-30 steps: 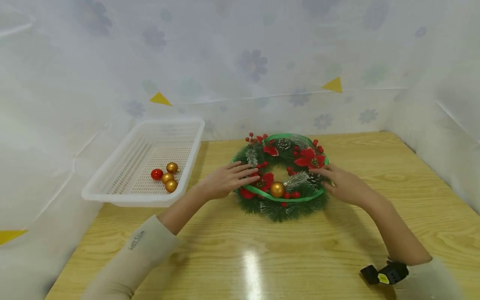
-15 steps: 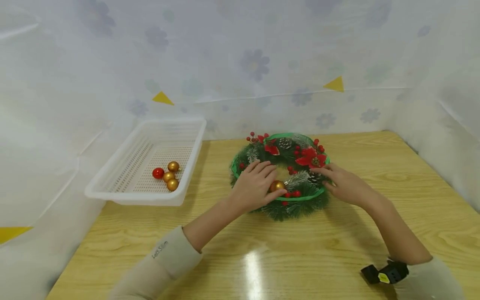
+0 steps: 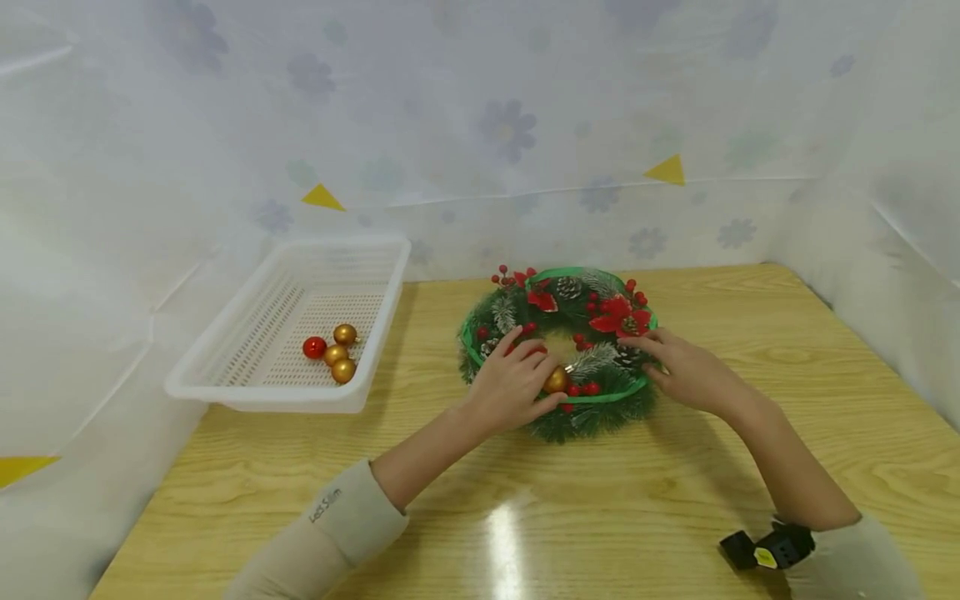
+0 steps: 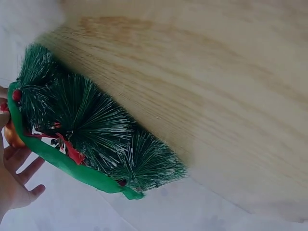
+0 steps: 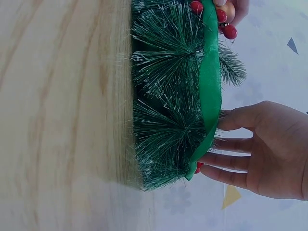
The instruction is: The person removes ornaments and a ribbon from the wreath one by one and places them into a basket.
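A green Christmas wreath (image 3: 588,417) with red poinsettias, berries, pine cones and a green ribbon (image 3: 611,398) lies on the table. At its front, my left hand (image 3: 506,385) pinches a gold bauble (image 3: 556,381) between thumb and fingers. The bauble's silver cap shows in the head view. In the left wrist view, the bauble (image 4: 13,135) sits behind the ribbon, among the left fingers. My right hand (image 3: 693,373) rests on the wreath's right side, its fairly straight fingers touching the ribbon and a pine cone. The left hand covers part of a red poinsettia.
Left of the wreath stands a white plastic basket (image 3: 382,337) holding several gold baubles (image 3: 343,370) and a red bauble (image 3: 314,347). A wood-grain table (image 3: 450,517) lies beneath. White flower-patterned sheeting (image 3: 480,125) encloses the back and sides.
My left hand has moved right from the wreath's left side to the gold bauble at the front, and its thumb and fingers now close on it. The right hand has stayed put.
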The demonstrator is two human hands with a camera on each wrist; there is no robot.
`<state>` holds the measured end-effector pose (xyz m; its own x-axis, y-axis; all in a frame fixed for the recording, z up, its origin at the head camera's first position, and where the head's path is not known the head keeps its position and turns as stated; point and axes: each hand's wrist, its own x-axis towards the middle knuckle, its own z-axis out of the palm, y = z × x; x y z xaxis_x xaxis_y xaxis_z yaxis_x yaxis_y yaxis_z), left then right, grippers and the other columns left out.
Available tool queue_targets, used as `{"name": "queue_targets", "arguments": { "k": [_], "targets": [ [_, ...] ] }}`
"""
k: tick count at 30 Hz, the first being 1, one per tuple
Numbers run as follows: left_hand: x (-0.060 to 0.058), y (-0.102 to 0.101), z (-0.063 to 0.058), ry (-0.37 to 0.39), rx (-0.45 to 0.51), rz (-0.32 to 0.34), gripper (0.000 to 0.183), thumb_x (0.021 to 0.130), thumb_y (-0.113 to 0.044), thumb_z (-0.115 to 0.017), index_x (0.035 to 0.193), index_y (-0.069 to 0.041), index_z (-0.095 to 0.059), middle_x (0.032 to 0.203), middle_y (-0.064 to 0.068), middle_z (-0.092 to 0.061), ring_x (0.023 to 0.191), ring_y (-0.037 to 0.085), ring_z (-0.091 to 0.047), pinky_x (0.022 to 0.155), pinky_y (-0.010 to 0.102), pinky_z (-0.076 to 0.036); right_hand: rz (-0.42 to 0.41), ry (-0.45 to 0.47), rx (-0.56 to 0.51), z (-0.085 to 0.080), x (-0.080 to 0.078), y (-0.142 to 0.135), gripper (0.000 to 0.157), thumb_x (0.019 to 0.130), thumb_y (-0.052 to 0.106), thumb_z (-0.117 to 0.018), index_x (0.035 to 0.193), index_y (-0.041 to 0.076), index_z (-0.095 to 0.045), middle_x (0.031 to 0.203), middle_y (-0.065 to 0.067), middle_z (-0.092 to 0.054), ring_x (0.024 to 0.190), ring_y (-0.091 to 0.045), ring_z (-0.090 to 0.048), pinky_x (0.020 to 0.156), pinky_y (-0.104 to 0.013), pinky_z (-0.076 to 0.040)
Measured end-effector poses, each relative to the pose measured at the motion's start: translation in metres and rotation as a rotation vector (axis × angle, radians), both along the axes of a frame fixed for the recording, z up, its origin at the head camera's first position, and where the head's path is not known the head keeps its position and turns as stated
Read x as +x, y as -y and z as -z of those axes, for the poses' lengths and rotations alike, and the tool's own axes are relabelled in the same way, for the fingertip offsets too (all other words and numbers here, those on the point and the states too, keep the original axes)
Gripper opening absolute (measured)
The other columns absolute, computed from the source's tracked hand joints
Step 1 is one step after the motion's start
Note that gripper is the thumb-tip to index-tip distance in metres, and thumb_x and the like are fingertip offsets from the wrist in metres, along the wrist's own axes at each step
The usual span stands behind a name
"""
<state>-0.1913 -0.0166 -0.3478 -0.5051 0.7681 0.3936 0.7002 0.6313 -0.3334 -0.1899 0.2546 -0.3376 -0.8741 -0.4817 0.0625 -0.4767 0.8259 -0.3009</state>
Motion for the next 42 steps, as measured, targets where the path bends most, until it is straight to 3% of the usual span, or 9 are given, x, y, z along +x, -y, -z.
{"name": "queue_targets", "arguments": {
  "k": [17,31,42],
  "targets": [
    [-0.004,-0.013,-0.015,-0.044,0.052,0.063,0.046,0.085,-0.052,-0.057,0.114,-0.017,-0.063,0.103,-0.003,-0.066,0.110,0.019,-0.051,0.108,0.043,-0.018,-0.003,0.007,-0.005,0.000,0.002,0.000,0.046,0.090,0.003,-0.055,0.134,0.004,-0.045,0.117,-0.027,-0.044,0.082,-0.030,-0.056,0.058,-0.035,-0.045],
    [-0.010,-0.018,-0.024,-0.069,0.179,0.129,0.043,0.082,-0.046,-0.064,0.110,-0.013,-0.064,0.099,0.000,-0.067,0.109,0.022,-0.052,0.109,0.041,-0.017,-0.012,0.002,-0.012,0.000,0.001,0.000,0.045,0.090,0.003,-0.055,0.134,0.003,-0.045,0.117,-0.027,-0.044,0.085,-0.032,-0.055,0.059,-0.035,-0.045],
    [-0.016,-0.001,-0.036,-0.105,0.165,0.042,0.044,0.084,-0.044,-0.062,0.113,-0.011,-0.064,0.102,0.001,-0.066,0.108,0.022,-0.052,0.108,0.041,-0.018,-0.005,0.001,-0.011,0.000,0.002,0.000,0.046,0.089,0.002,-0.054,0.135,0.002,-0.044,0.117,-0.027,-0.043,0.080,-0.027,-0.054,0.056,-0.032,-0.041]
  ]
}}
